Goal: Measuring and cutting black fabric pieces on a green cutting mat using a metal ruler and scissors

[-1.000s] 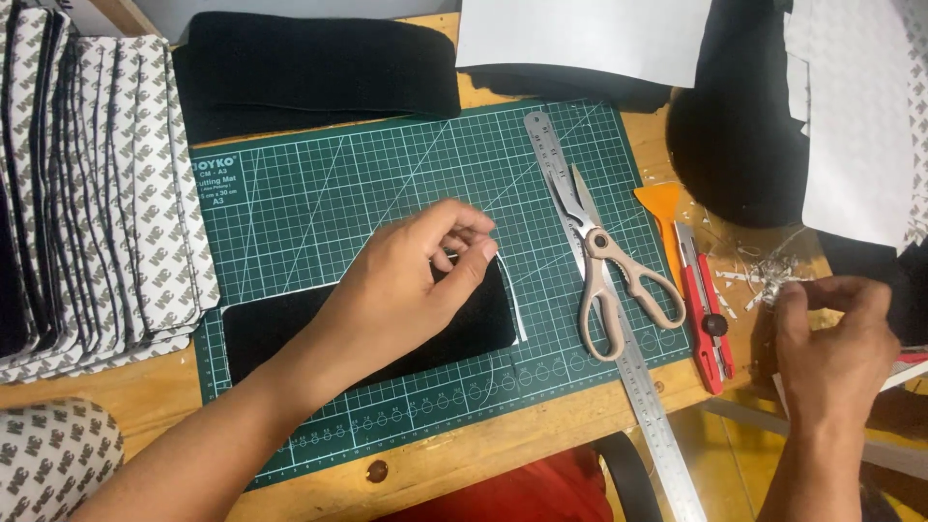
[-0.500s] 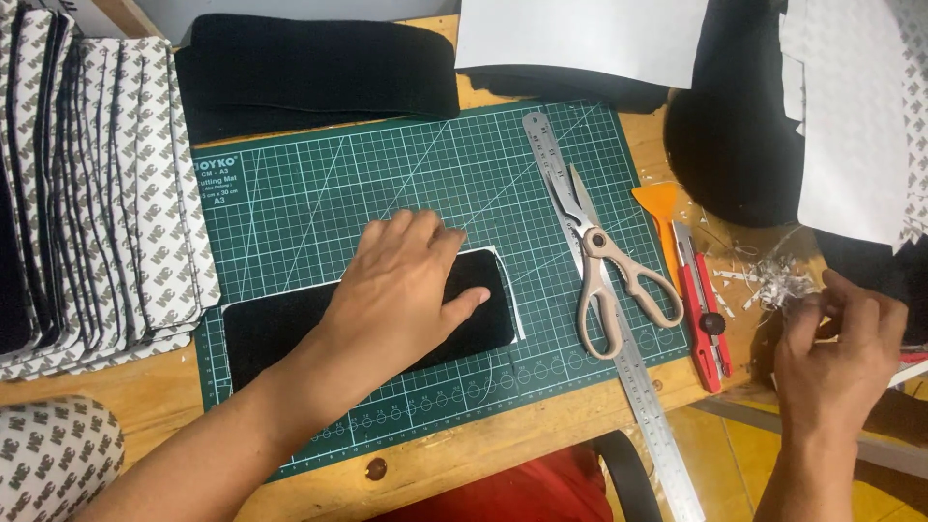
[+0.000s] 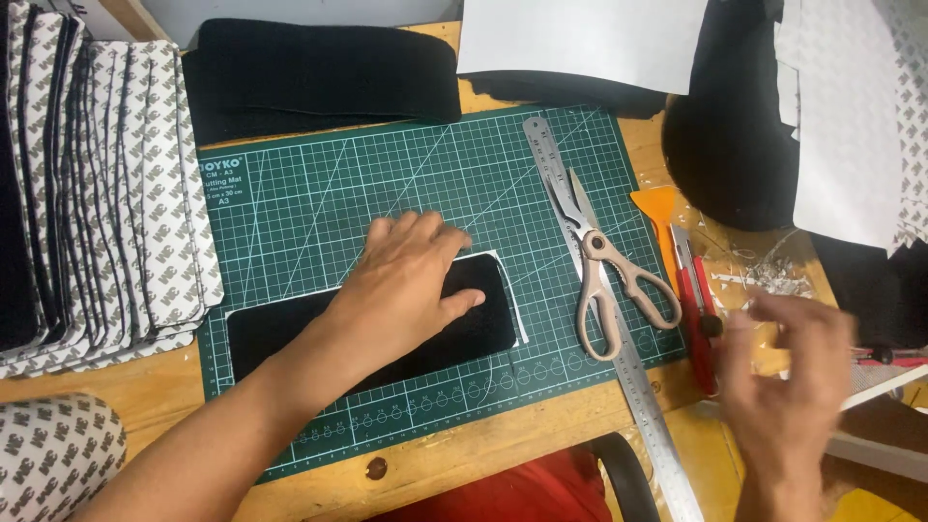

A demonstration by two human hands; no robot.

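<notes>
Wooden tabletop [image 3: 503, 449] under 1 green cutting mat [image 3: 319, 193], with a bare strip of wood along the near edge. On the mat, 1 black rounded patch [image 3: 280, 333] on white backing, lying toward the mat's near edge. Left hand [image 3: 411, 285] flat on the patch's right half, fingers together, thumb splayed to the right, pressing down. Right hand [image 3: 788, 377] blurred over the table's right edge, fingers loosely spread; cannot tell whether anything pinched. Between the hands: 1 steel ruler [image 3: 619, 338] running diagonally off the mat's right side, 1 pair of scissors [image 3: 609, 275] across it, 1 orange scraper [image 3: 657, 217], 1 red cutter [image 3: 696, 300]. Left of the mat, 1 fanned stack of printed backing sheets [image 3: 116, 203]. Open green room across the mat's upper half.
</notes>
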